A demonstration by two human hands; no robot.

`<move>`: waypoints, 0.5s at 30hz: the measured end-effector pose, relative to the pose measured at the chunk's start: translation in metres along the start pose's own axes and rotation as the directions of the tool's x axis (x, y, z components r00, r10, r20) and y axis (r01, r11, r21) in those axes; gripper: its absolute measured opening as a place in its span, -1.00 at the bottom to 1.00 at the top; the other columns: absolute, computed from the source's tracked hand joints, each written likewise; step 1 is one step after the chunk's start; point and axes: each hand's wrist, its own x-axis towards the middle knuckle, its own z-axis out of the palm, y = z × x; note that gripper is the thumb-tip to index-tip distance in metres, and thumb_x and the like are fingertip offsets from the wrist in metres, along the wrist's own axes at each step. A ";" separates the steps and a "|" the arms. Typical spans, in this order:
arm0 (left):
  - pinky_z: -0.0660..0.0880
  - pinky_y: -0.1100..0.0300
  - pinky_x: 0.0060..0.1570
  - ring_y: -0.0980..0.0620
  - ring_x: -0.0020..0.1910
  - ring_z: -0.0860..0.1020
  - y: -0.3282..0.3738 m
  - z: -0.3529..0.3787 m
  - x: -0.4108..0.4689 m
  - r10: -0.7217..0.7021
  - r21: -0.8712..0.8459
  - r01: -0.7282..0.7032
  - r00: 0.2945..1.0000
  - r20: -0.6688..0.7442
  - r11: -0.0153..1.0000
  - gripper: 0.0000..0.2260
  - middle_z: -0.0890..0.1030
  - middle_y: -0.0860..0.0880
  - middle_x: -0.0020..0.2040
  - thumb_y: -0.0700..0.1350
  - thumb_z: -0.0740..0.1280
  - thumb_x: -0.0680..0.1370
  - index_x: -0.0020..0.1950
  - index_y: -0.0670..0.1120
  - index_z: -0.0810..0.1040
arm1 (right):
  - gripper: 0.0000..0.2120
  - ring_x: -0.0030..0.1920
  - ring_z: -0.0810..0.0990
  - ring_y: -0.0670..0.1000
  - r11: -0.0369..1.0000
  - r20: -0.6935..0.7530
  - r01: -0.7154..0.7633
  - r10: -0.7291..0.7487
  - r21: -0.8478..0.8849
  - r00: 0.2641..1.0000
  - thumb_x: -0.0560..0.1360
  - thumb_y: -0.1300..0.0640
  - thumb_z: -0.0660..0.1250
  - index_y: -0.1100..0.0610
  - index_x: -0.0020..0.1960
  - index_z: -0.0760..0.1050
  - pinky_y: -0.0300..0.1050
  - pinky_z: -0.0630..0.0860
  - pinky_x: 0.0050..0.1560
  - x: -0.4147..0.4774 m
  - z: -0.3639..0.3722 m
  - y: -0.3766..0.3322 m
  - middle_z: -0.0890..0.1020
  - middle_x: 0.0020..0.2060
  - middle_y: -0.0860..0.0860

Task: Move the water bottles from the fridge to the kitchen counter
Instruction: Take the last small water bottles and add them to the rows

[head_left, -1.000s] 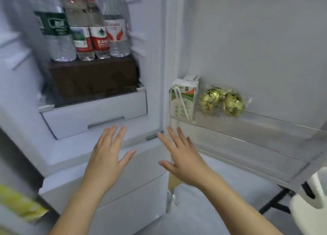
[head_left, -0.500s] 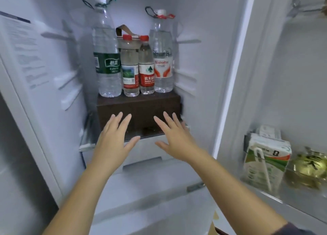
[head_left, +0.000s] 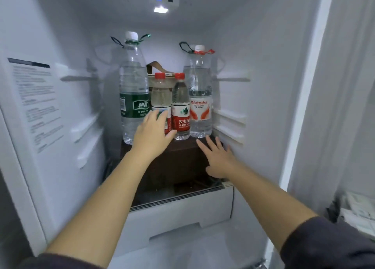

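Several water bottles stand in a row on a dark brown box (head_left: pixel 176 163) inside the open fridge. From left: a tall green-label bottle (head_left: pixel 133 90), a small red-cap bottle (head_left: pixel 160 94), a small red-label bottle (head_left: pixel 180 106), and a tall bottle with an orange-and-white label (head_left: pixel 200 94). My left hand (head_left: pixel 152 133) is spread open right in front of the lower part of the small red-cap bottle; whether it touches is unclear. My right hand (head_left: pixel 219 159) is open and lower, over the box's right end, just below the orange-label bottle.
White fridge side walls (head_left: pixel 263 86) with shelf rails close in both sides. A white drawer (head_left: pixel 178 214) sits under the glass shelf. A tan bag (head_left: pixel 156 70) stands behind the small bottles. The door shelf at far right holds pale cartons (head_left: pixel 357 210).
Both hands have risen and reached deeper into the fridge; the left hand now covers the small red-cap bottle's label. The view tilted upward from the door shelf toward the fridge ceiling.
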 end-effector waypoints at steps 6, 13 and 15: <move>0.28 -0.04 0.39 -0.12 0.55 0.07 0.008 -0.013 0.056 -0.005 -0.042 -0.003 0.982 -0.187 0.999 -0.43 0.04 -0.12 0.58 -0.04 0.30 0.58 0.55 -0.06 0.17 | -0.06 0.56 -0.32 0.17 1.000 0.089 0.017 -0.017 0.000 0.996 0.52 0.18 0.30 -0.17 0.58 -0.32 0.31 -0.15 0.52 0.003 -0.008 0.003 -0.32 0.58 0.00; 0.44 0.07 0.07 -0.17 0.25 0.44 0.025 -0.036 0.121 -0.096 -0.026 0.093 0.987 -0.132 0.995 -0.57 0.34 -0.21 0.36 -0.08 0.26 0.61 0.43 -0.17 0.26 | -0.06 0.56 -0.34 0.18 1.000 0.124 0.028 -0.029 0.010 0.992 0.52 0.21 0.28 -0.17 0.58 -0.33 0.33 -0.11 0.52 0.003 -0.012 0.004 -0.34 0.57 -0.01; 0.41 0.08 0.00 -0.17 0.20 0.46 0.028 -0.038 0.132 -0.171 -0.035 0.169 0.984 -0.056 0.985 -0.59 0.33 -0.22 0.34 -0.05 0.25 0.62 0.41 -0.18 0.28 | -0.06 0.56 -0.34 0.18 0.999 0.128 0.033 -0.035 0.018 0.991 0.53 0.21 0.28 -0.17 0.58 -0.33 0.33 -0.09 0.53 0.004 -0.011 0.004 -0.34 0.57 -0.01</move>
